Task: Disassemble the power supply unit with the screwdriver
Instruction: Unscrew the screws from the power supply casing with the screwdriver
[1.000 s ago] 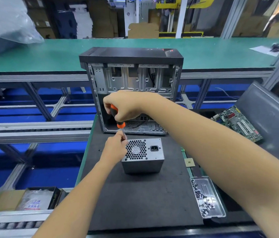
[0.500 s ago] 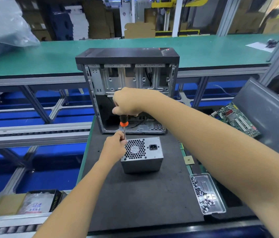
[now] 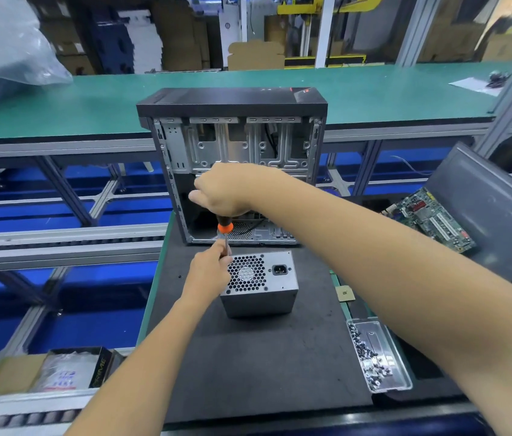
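R hand [image 3: 228,190] fisted round the screwdriver [image 3: 225,229] handle from above; only the black lower handle and orange collar show below the fist. Thumb sticks out to the L side. Shaft runs near-vertical down from the collar, slight tilt.

L hand [image 3: 209,272] directly under the R grip, fingertips pinching the metal shaft just above the tip. Tip itself hidden behind L fingers, so can't tell if it sits in a screw. L hand touches the top L corner of the power supply unit [image 3: 259,286].

PSU: grey metal box, standing on the dark work mat [image 3: 248,366], just below and R of the pinch point. Top face up toward camera w/ hex-mesh fan grille on the side nearest the L hand, black power socket further R. Near side wall plain.

Behind the grip: open PC case [image 3: 236,146], upright, black top panel, bare metal drive bays inside, side panel off. R fist sits in front of its lower opening. Case base touching mat's far edge area, close behind PSU but apart from it.

R of the grip, beyond R forearm: clear plastic tray [image 3: 385,350] w/ loose screws, at mat's R edge. Small tan square chip [image 3: 345,293] btwn tray and PSU. Further R, green motherboard [image 3: 431,218] lying next to a grey panel [image 3: 497,209], tilted.

L of the grip, low: cardboard box [image 3: 59,369] w/ bagged items, on the roller conveyor. Far L top: plastic-wrapped bundle [image 3: 6,55] on green bench [image 3: 374,89].
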### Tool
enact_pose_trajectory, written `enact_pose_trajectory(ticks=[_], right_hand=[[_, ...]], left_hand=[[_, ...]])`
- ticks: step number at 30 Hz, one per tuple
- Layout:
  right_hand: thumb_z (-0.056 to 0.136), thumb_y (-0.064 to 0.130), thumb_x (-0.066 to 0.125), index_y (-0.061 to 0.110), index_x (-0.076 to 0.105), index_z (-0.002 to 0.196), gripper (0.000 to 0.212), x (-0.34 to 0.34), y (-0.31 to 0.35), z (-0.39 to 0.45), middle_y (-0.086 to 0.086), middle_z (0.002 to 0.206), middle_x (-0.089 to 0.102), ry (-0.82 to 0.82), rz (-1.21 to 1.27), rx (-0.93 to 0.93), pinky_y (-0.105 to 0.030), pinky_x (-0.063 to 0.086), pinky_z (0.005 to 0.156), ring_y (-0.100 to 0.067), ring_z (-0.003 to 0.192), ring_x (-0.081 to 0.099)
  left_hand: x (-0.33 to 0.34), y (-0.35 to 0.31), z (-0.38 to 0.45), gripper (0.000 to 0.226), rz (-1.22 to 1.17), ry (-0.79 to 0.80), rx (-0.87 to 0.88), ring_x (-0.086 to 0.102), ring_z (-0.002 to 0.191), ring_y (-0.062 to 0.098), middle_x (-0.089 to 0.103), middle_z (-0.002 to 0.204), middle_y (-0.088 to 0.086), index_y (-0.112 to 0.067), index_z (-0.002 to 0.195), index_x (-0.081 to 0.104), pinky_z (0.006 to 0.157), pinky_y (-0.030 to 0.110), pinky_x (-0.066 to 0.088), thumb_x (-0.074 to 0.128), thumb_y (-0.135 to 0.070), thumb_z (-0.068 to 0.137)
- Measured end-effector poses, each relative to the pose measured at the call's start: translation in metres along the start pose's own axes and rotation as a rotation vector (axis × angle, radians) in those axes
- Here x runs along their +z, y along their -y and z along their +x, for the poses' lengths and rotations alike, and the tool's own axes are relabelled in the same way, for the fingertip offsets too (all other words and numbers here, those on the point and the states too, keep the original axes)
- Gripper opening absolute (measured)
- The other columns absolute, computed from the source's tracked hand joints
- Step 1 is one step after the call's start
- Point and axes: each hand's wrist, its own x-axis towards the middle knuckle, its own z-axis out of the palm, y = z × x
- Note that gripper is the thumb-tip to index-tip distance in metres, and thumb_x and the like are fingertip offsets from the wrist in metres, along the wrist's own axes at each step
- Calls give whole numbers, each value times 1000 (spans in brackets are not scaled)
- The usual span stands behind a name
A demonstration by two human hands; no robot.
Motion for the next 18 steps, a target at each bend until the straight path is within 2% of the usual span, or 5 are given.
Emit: enact_pose_trajectory(ticks=[3, 6, 9, 12, 18], right_hand=[[103, 27, 37, 10, 47, 85, 26, -1, 0, 2, -1, 72, 44, -19, -47, 24, -30, 31, 52, -17, 63, 45], [95, 25, 53, 6, 59, 94, 20, -5, -4, -2, -4, 83, 60, 41, 58, -62, -28, 39, 57, -20, 76, 54], [87, 12, 60, 8, 61, 105, 18, -8, -7, -6, 0, 93, 58, 36, 122, -118, -23, 37, 59, -18, 84, 50], [81, 6, 62, 13, 58, 101, 21, -9, -10, -6, 3, 94, 53, 44, 183, -141, -26, 38, 64, -18, 87, 50], [78, 7, 65, 14, 59, 97, 21, -7, -12, -9, 5, 88, 55, 91, 295, -90, -25, 41, 58, -13, 76, 52]], left_hand=[[-1, -1, -1, 16, -26, 4, -18, 54, 67, 23, 59, 71, 2, -24, 84, 50, 60, 37, 44, 53, -11, 92], [-1, -1, -1, 17, -30, -4, -27, 53, 64, 22, 58, 69, 3, -25, 82, 49, 56, 36, 42, 54, -11, 92], [1, -1, -1, 17, -21, -6, -28, 52, 63, 22, 57, 68, 4, -23, 83, 48, 52, 33, 38, 54, -11, 92], [1, -2, -2, 14, -26, -8, -25, 52, 62, 21, 56, 67, 3, -20, 84, 48, 53, 34, 40, 53, -11, 93], [0, -3, -3, 13, -25, -13, -21, 51, 63, 21, 55, 67, 2, -19, 84, 47, 56, 36, 41, 51, -11, 93]])
